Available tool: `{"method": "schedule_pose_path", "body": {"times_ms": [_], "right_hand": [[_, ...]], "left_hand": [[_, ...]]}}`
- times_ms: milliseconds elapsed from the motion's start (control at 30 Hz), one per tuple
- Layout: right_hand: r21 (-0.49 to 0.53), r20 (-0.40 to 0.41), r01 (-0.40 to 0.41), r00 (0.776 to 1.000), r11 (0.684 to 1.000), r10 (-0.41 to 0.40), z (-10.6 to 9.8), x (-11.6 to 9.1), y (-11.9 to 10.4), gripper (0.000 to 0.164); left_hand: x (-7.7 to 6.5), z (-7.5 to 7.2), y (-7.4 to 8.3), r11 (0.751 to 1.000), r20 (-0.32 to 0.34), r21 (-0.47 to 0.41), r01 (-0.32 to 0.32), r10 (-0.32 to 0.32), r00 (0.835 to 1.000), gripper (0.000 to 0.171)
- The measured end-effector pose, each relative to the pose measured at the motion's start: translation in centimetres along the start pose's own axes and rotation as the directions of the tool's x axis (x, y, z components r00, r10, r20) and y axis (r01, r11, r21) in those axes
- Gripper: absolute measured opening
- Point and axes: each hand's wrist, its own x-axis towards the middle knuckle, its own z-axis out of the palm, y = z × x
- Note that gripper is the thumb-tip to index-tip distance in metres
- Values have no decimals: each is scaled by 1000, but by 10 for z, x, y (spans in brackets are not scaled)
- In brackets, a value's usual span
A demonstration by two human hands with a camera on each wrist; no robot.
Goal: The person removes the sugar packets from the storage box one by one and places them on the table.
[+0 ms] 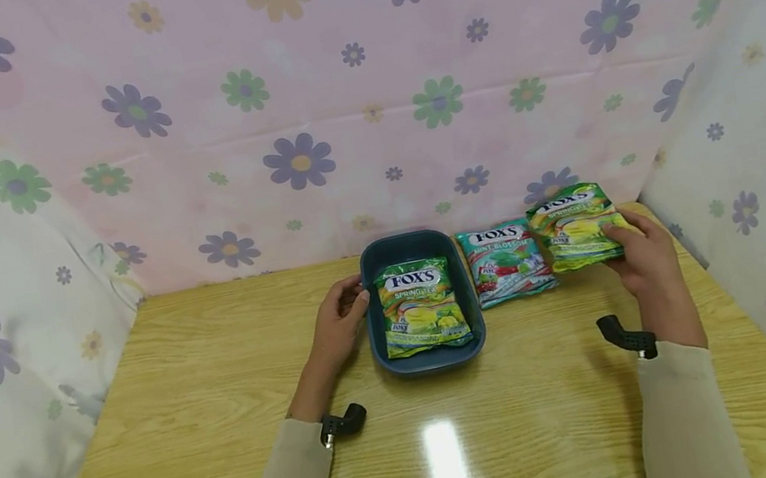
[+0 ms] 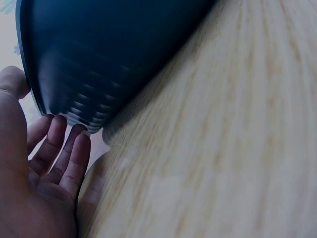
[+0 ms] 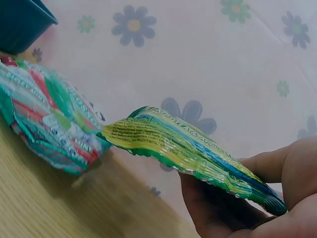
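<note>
My right hand [image 1: 647,250] grips the right side of a green and yellow bag of Fox's Spring Tea candy [image 1: 574,228]. The right wrist view shows this bag [image 3: 183,153] edge-on, thumb on one face and fingers beneath, raised off the table. Just left of it lies a teal and red bag of Fox's Mint Blossom candy [image 1: 507,262]. A dark blue plastic bin [image 1: 433,364] holds another Spring Tea candy bag [image 1: 421,307], lying face up. My left hand [image 1: 341,314] rests against the bin's left side, thumb near the rim, relaxed fingertips [image 2: 81,141] at its ribbed outer wall.
The bin and the Mint Blossom bag sit side by side on a wood-grain table [image 1: 237,365], close to its back edge. A flower-print cloth [image 1: 331,112] hangs behind the table and along both sides. Each wrist wears a small black camera.
</note>
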Motion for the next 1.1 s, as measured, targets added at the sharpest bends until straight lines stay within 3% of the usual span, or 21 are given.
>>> {"method": "schedule_pose_path", "body": {"times_ms": [433, 667, 1100], "right_hand": [[53, -37, -54, 998, 997, 56, -16, 12, 7, 68], [-21, -72, -94, 993, 995, 92, -21, 17, 14, 70], [-12, -109, -112, 988, 994, 110, -23, 26, 25, 67]], "left_hand": [[-1, 0, 2, 1000, 1, 20, 10, -10, 1000, 46], [1, -1, -3, 1000, 7, 18, 22, -23, 1000, 46], [3, 3, -9, 999, -25, -12, 42, -42, 999, 45]]}}
